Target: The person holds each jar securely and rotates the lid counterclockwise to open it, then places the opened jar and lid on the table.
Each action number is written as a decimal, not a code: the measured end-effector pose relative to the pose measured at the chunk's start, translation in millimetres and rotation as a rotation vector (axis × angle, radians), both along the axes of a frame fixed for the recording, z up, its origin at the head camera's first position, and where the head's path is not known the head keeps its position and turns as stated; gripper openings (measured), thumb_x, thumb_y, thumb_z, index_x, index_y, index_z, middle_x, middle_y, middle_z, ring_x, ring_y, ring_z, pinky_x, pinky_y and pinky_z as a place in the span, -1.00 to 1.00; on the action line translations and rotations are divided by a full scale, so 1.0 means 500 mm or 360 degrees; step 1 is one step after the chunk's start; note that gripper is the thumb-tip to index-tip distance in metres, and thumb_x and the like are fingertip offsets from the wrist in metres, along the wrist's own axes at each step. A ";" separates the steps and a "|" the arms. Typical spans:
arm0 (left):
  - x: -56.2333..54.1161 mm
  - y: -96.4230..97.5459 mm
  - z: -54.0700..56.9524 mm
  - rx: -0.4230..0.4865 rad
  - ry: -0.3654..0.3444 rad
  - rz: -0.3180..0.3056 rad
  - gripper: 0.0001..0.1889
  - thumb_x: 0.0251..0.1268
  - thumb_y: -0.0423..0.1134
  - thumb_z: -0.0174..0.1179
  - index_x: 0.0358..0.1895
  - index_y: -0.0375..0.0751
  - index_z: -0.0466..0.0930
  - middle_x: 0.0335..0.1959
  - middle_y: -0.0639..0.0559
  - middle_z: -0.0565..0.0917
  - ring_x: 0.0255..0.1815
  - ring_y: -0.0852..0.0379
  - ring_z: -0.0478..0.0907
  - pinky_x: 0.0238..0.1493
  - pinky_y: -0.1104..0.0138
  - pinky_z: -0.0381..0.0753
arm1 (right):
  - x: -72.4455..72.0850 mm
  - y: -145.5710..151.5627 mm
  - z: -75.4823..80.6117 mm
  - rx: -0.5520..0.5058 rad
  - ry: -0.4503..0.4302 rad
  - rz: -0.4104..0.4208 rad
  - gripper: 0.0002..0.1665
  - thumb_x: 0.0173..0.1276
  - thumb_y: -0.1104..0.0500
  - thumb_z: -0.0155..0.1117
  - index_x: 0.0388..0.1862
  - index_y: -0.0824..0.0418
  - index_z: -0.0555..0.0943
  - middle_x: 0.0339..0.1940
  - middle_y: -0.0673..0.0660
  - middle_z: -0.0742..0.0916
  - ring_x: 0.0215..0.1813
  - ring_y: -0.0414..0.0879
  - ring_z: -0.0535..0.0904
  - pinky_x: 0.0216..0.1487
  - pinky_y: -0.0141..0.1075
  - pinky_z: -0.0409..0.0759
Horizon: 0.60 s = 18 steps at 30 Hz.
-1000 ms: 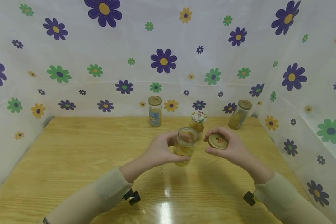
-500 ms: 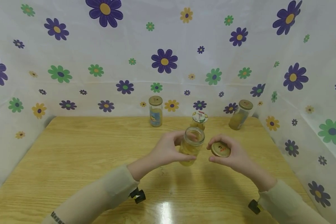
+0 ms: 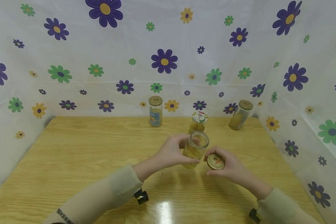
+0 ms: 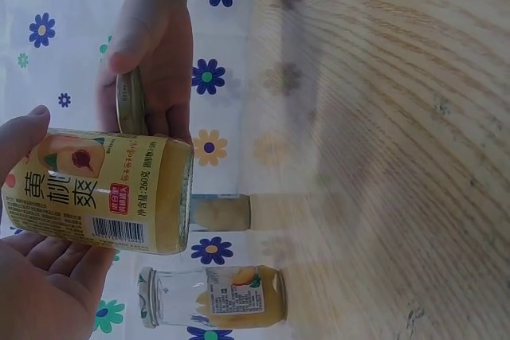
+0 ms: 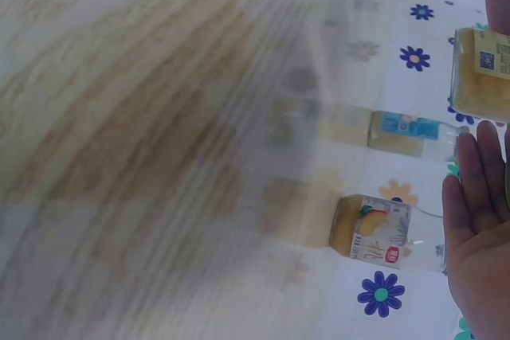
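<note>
My left hand (image 3: 177, 151) grips an open glass jar (image 3: 194, 152) of yellow fruit in liquid, its mouth uncovered and tilted slightly. The left wrist view shows the jar's yellow label (image 4: 80, 189), with fingers and thumb around the glass. Just right of the jar, my right hand (image 3: 231, 165) pinches a round gold lid (image 3: 216, 161) by its edge, top face up. The lid (image 4: 130, 103) appears edge-on behind the jar in the left wrist view. Both hands are raised over the wooden table (image 3: 100, 149).
Behind the held jar stands a jar with a white patterned lid (image 3: 199, 117). A blue-labelled jar (image 3: 155, 113) is at the table's back edge, and another gold-lidded jar (image 3: 240, 115) at the back right. A flowered cloth (image 3: 123, 40) hangs behind and along the sides.
The left hand has carried the jar to the right and slightly nearer me. The right hand has brought the lid lower in the view, down beside the jar. The standing jars have not moved.
</note>
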State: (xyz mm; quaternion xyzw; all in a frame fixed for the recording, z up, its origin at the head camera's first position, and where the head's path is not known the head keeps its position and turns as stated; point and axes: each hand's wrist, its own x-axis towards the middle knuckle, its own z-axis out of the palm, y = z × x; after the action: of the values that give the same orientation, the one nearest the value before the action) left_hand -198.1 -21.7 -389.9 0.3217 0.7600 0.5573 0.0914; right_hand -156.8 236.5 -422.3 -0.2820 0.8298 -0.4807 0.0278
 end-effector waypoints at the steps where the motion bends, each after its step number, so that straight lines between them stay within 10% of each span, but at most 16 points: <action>1: 0.000 0.001 -0.001 0.0002 -0.0005 -0.0003 -0.44 0.05 -0.37 0.64 0.18 -0.27 0.69 0.12 -0.15 0.80 0.15 -0.03 0.78 0.25 0.34 0.70 | 0.000 0.000 -0.004 0.0009 0.0019 0.0010 -0.46 0.18 0.35 0.64 0.10 0.29 0.60 0.00 0.20 0.76 0.02 -0.36 0.64 0.06 -0.47 0.66; 18: -0.002 0.018 -0.017 -0.0037 -0.0058 0.0030 -0.44 0.05 -0.37 0.64 0.17 -0.25 0.69 0.14 -0.14 0.80 0.21 -0.06 0.76 0.32 0.28 0.69 | 0.023 0.016 -0.055 0.0407 0.0194 -0.0120 -0.58 0.31 0.11 0.62 0.04 0.11 0.61 -0.03 -0.04 0.72 -0.02 -0.29 0.61 0.02 -0.35 0.67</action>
State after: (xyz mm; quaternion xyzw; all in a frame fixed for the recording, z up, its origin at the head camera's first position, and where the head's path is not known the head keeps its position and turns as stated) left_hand -199.3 -12.8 -398.6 0.3032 0.7675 0.5552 0.1037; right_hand -145.4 244.4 -450.0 -0.2733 0.8945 -0.3538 -0.0050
